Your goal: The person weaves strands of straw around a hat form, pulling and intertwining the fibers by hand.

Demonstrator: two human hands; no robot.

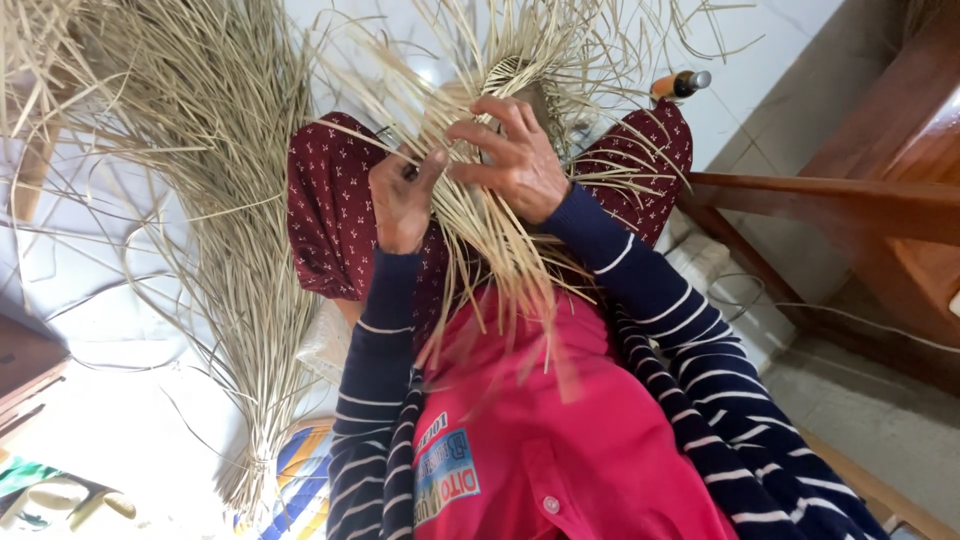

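My left hand [402, 198] pinches a few pale straw strips [470, 210] between thumb and fingers, close above my lap. My right hand [510, 155] lies over the same fan of strips, its fingers spread and curled around them. The strips run up into a partly woven straw piece [515, 75] that rests on my knees, and their loose ends hang down over my pink top. Dark red patterned trousers cover both knees. Striped dark blue sleeves cover both arms.
A large tied bundle of long dry straw [215, 200] lies on the white floor at the left. A tool with an orange handle [680, 84] lies beyond my right knee. Dark wooden furniture [850, 200] stands at the right, and a wooden edge [25, 365] at the far left.
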